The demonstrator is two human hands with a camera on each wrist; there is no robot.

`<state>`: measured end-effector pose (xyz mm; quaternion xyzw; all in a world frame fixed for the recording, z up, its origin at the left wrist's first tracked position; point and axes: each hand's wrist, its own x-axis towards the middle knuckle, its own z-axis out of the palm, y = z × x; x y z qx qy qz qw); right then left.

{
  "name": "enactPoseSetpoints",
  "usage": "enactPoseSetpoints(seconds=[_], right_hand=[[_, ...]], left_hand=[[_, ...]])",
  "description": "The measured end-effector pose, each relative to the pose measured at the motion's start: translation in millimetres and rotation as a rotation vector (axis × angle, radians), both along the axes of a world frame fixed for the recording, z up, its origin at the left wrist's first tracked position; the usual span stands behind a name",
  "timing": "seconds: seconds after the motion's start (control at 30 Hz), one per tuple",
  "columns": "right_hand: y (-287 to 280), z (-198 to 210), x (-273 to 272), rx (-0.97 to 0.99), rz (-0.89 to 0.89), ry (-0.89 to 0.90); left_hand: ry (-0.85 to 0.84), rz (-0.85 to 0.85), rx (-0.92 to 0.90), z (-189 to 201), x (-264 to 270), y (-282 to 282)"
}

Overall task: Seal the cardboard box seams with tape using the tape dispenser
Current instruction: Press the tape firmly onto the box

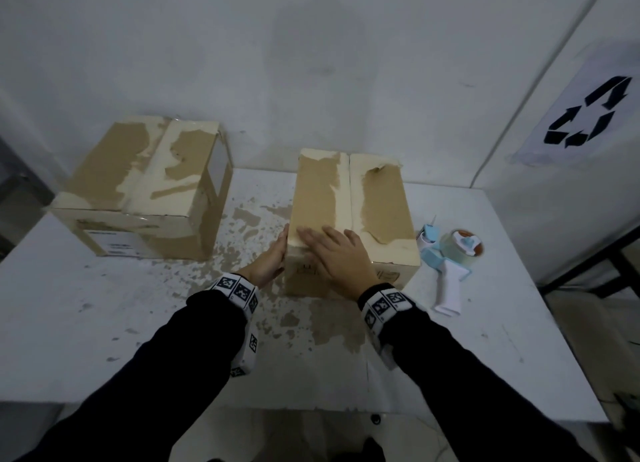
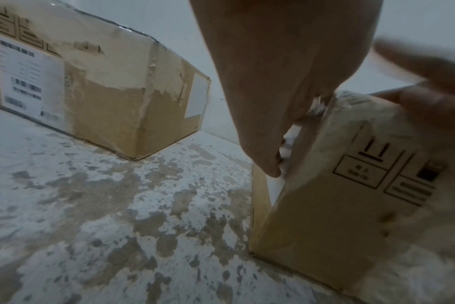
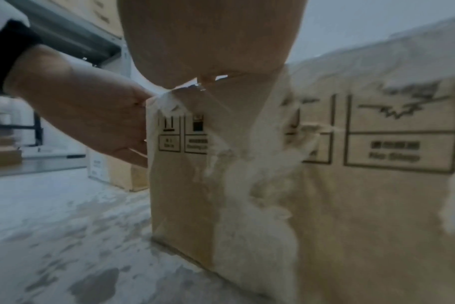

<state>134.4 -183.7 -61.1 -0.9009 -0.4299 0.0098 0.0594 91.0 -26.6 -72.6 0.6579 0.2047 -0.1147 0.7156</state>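
The cardboard box (image 1: 349, 219) stands mid-bench (image 1: 104, 323). The right hand (image 1: 341, 257) lies flat on its top, fingers straight; the left hand (image 1: 272, 260) presses its left side, grip apart. One tape dispenser (image 1: 450, 264) lies just right. A second box (image 1: 145, 187) stands far-left.

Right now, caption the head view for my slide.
Right hand flat on the near box, left hand against its side; tape dispenser idle on the table.
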Motion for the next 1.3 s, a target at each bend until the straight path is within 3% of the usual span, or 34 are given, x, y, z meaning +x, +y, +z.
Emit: enactPoseSetpoints(seconds=[0.17,0.33,0.53,0.63,0.67,0.8,0.9,1.0,1.2,1.3], right_hand=[[1.7,-8.0,3.2,-0.073,0.003,-0.055],[-2.3,-2.9,13.6,-0.037,0.029,0.116],[-6.6,-3.7,11.6,-0.046,0.038,0.107],[-6.5,-4.7,13.3,-0.036,0.037,0.118],[-6.7,-5.0,14.3,-0.035,0.036,0.12],[-6.9,-5.6,14.5,-0.042,0.032,0.099],[-6.3,-6.1,12.9,-0.071,0.03,0.083],[-9.3,-10.2,14.9,-0.097,0.044,0.064],[-39.5,-6.1,31.0,-0.062,0.105,0.121],[-73.2,-3.3,44.2,0.098,-0.001,0.23]], left_hand=[[-0.035,0.019,-0.02,-7.0,0.1,-1.9],[-0.069,-0.012,-0.002,-10.9,-0.3,-0.4],[-0.189,-0.21,0.223,-17.4,-11.0,9.0],[-0.071,-0.298,0.275,-29.4,-18.7,16.1],[-0.035,-0.272,0.302,-33.0,-17.2,19.3],[-0.103,0.174,0.14,-17.6,-3.0,10.5],[-0.276,0.105,0.274,-2.4,9.6,-9.4],[-0.28,0.093,0.453,-15.2,17.6,-15.2],[-0.288,0.052,0.514,-19.6,19.4,-11.5],[-0.267,0.03,0.518,-15.8,17.3,-12.2]])
